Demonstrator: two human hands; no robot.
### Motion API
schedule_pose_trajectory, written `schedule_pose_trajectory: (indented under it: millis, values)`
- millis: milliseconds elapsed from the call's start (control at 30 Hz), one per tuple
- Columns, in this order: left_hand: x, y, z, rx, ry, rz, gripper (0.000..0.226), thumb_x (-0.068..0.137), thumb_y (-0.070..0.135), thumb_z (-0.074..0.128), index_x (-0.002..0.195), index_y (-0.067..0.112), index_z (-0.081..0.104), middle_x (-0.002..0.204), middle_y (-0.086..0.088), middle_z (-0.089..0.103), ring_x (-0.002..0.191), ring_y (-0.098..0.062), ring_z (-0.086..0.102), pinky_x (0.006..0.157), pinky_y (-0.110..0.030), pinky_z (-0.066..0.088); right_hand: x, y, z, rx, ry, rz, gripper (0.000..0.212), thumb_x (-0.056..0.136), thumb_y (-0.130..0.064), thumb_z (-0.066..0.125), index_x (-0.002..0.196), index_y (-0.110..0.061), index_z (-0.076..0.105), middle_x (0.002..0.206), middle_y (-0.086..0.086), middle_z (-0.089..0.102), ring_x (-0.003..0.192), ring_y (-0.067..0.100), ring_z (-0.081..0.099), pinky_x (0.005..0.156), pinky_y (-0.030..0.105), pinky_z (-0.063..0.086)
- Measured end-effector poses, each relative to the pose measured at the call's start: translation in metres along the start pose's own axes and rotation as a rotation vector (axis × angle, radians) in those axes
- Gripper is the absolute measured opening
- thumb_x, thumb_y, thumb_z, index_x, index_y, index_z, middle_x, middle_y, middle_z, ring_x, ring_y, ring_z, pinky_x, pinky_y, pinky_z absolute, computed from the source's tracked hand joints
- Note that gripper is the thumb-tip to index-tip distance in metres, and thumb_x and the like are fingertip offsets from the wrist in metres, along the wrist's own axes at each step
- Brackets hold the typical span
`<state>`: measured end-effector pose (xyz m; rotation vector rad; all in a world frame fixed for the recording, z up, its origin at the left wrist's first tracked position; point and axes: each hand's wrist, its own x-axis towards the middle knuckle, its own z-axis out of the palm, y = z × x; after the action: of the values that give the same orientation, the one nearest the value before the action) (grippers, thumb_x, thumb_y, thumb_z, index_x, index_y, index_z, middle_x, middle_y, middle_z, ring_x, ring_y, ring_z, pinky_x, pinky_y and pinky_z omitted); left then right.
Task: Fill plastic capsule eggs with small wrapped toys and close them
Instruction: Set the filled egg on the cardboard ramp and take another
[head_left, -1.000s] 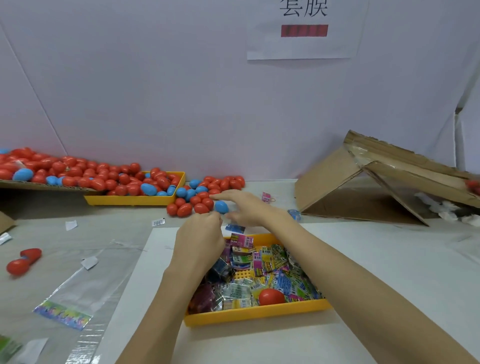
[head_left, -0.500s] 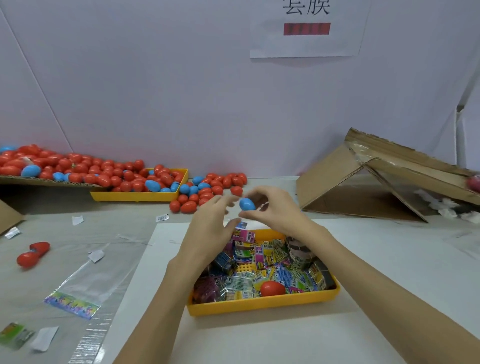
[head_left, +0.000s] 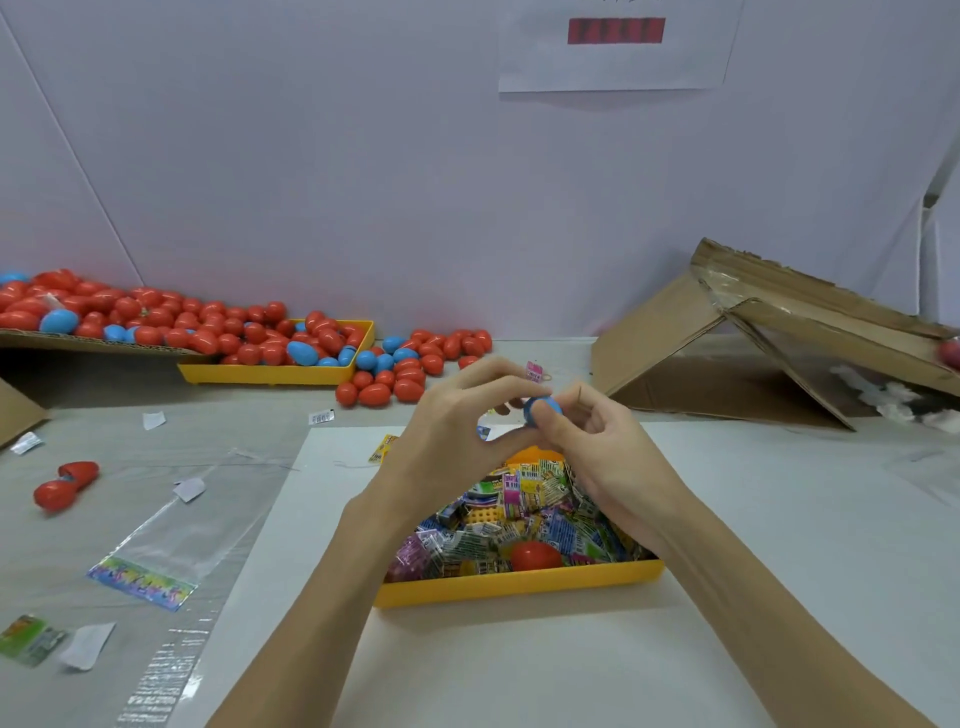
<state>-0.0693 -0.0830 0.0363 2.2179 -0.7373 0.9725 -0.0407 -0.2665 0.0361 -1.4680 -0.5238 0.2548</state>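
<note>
A blue capsule egg is held in the air above the near yellow tray. My left hand and my right hand both pinch the egg between fingertips, left from the left side, right from the right side. I cannot tell if the egg's halves are joined. The tray holds several small wrapped toys and one red egg. More red and blue eggs lie heaped at the back left.
A second yellow tray of eggs stands at the back left beside a cardboard flap piled with eggs. An open red egg lies far left. Clear plastic bags cover the left table. A collapsed cardboard box stands back right.
My right hand brought the blue egg from the back pile toward me, above the tray. My left hand rose from the tray and closed its fingers onto the egg.
</note>
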Motion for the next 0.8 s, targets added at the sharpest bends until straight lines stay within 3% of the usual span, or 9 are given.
schedule_pose_trajectory:
  millis: [100, 167, 233, 300, 367, 433, 567, 700, 800]
  values:
    - [-0.003, -0.001, 0.003, -0.139, -0.016, -0.179, 0.026, 0.098, 0.019, 0.07, 0.123, 0.012, 0.069, 0.112, 0.002, 0.07, 0.097, -0.007, 0.066, 0.085, -0.021, 0.056, 0.001, -0.001, 0.004, -0.111, 0.005, -0.003, 0.052, 0.087, -0.062, 0.06, 0.109, -0.016, 0.071, 0.094, -0.001, 0.076, 0.089, 0.011, 0.071, 0.081, 0.025, 0.056]
    - [-0.004, -0.004, 0.0, -0.32, 0.011, -0.424, 0.022, 0.105, 0.017, 0.059, 0.126, 0.016, 0.065, 0.104, 0.001, 0.073, 0.092, -0.011, 0.07, 0.083, -0.026, 0.059, -0.002, 0.001, 0.004, -0.274, 0.011, -0.076, 0.041, 0.099, -0.053, 0.051, 0.115, -0.021, 0.071, 0.096, -0.005, 0.076, 0.087, 0.004, 0.07, 0.075, 0.018, 0.054]
    - [-0.002, -0.007, -0.002, -0.529, 0.09, -0.687, 0.022, 0.11, 0.012, 0.042, 0.123, 0.013, 0.06, 0.088, -0.005, 0.072, 0.078, -0.02, 0.068, 0.074, -0.03, 0.059, -0.005, 0.008, 0.005, -0.511, 0.059, -0.205, 0.019, 0.105, -0.03, 0.056, 0.116, -0.023, 0.071, 0.097, -0.01, 0.075, 0.093, 0.004, 0.068, 0.081, 0.021, 0.055]
    - [0.003, -0.008, -0.003, -0.702, 0.169, -0.894, 0.025, 0.109, 0.006, 0.03, 0.11, 0.009, 0.055, 0.072, -0.01, 0.063, 0.062, -0.022, 0.056, 0.058, -0.027, 0.05, -0.006, 0.013, 0.008, -0.917, 0.03, -0.255, 0.02, 0.104, -0.021, 0.059, 0.12, -0.023, 0.071, 0.114, -0.01, 0.07, 0.111, 0.007, 0.059, 0.097, 0.025, 0.049]
    - [0.005, -0.008, -0.003, -0.838, 0.189, -1.028, 0.028, 0.107, 0.01, 0.03, 0.1, 0.008, 0.057, 0.064, -0.007, 0.052, 0.053, -0.017, 0.044, 0.049, -0.023, 0.038, -0.006, 0.019, 0.009, -1.283, -0.051, -0.166, 0.033, 0.105, -0.033, 0.057, 0.136, -0.025, 0.062, 0.135, -0.007, 0.059, 0.128, 0.014, 0.043, 0.109, 0.029, 0.036]
    - [0.004, -0.011, -0.001, -0.929, 0.156, -1.077, 0.032, 0.108, 0.019, 0.035, 0.097, 0.009, 0.063, 0.059, -0.001, 0.045, 0.052, -0.013, 0.036, 0.048, -0.022, 0.032, -0.005, 0.025, 0.008, -1.429, -0.074, -0.063, 0.043, 0.103, -0.046, 0.055, 0.142, -0.028, 0.056, 0.141, -0.007, 0.051, 0.133, 0.018, 0.036, 0.109, 0.034, 0.029]
    - [0.001, -0.012, 0.002, -1.011, 0.112, -1.031, 0.034, 0.108, 0.035, 0.046, 0.107, 0.009, 0.068, 0.063, 0.003, 0.043, 0.053, -0.011, 0.037, 0.049, -0.02, 0.033, -0.005, 0.026, 0.008, -1.356, 0.011, -0.069, 0.021, 0.099, -0.048, 0.063, 0.113, -0.033, 0.067, 0.123, -0.009, 0.057, 0.122, 0.015, 0.04, 0.099, 0.033, 0.026]
    - [-0.004, -0.013, 0.0, -0.872, 0.044, -0.897, 0.022, 0.105, 0.026, 0.056, 0.119, 0.011, 0.064, 0.076, -0.003, 0.061, 0.058, -0.018, 0.055, 0.055, -0.025, 0.048, -0.004, 0.024, 0.002, -1.187, 0.044, -0.138, 0.011, 0.098, -0.032, 0.068, 0.093, -0.033, 0.059, 0.106, -0.012, 0.062, 0.107, 0.011, 0.045, 0.094, 0.031, 0.035]
    - [-0.004, -0.011, -0.002, -0.907, 0.036, -0.893, 0.029, 0.105, 0.031, 0.053, 0.12, 0.007, 0.048, 0.091, -0.018, 0.075, 0.067, -0.031, 0.068, 0.059, -0.032, 0.054, -0.004, 0.019, -0.003, -0.885, 0.078, -0.147, 0.01, 0.093, -0.024, 0.076, 0.091, -0.026, 0.067, 0.094, -0.011, 0.069, 0.09, 0.002, 0.059, 0.079, 0.014, 0.046]
